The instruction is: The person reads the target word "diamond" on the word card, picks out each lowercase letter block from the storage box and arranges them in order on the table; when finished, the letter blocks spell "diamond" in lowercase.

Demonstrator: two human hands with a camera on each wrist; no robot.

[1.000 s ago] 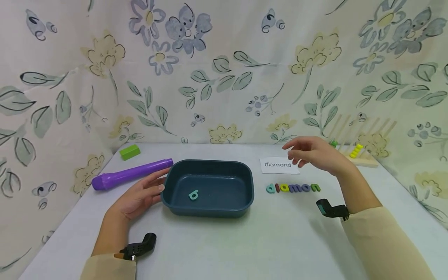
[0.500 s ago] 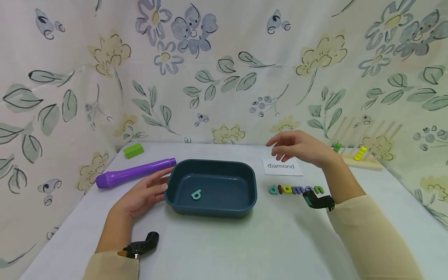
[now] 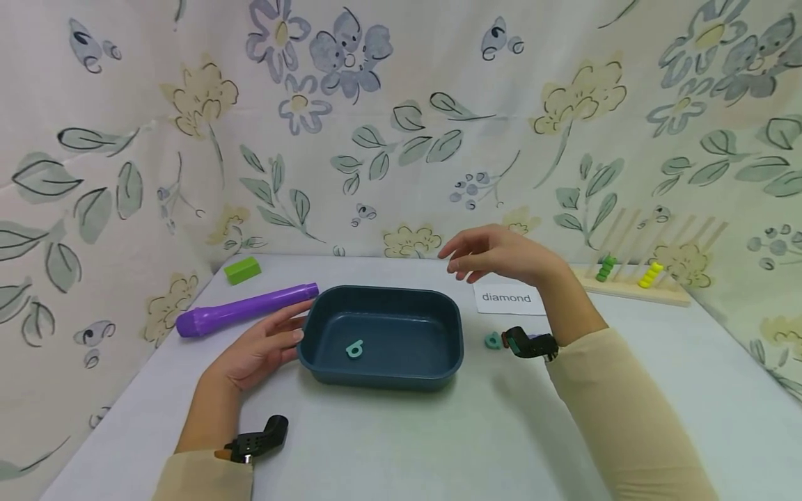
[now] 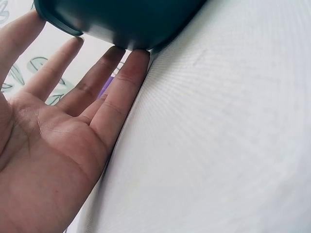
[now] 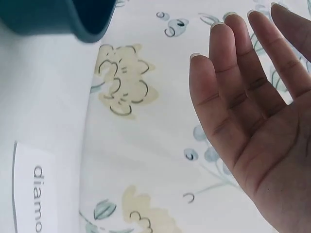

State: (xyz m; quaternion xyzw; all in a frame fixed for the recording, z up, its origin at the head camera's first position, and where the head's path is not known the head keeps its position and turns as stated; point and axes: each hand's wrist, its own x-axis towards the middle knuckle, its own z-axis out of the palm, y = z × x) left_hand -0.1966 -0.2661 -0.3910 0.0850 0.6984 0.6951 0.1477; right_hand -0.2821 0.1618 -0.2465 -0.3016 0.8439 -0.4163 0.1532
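Note:
A dark teal bin (image 3: 382, 381) sits mid-table in the head view with one teal letter (image 3: 355, 349) inside, shaped like a d. Against its left side rest the fingertips of my left hand (image 3: 260, 351), fingers nearly straight; the left wrist view shows them touching the bin wall (image 4: 121, 24). My right hand (image 3: 501, 252) hovers in the air right of the bin, fingers relaxed and holding nothing, as its bare palm (image 5: 277, 155) confirms. Below it lie a white card (image 3: 507, 299) reading "diamond" and a row of coloured letters, mostly hidden by my wrist camera; a teal d (image 3: 493, 340) shows.
A purple toy microphone (image 3: 244, 311) lies left of the bin, behind my left hand. Beyond it is a green block (image 3: 242, 271). At the back right stands a wooden peg rack (image 3: 633, 289) with green and yellow beads. A floral cloth (image 3: 401, 139) hangs behind the table.
My right hand has moved left, from over the card toward the bin, and its wrist now covers most of the letter row. The left hand stays against the bin.

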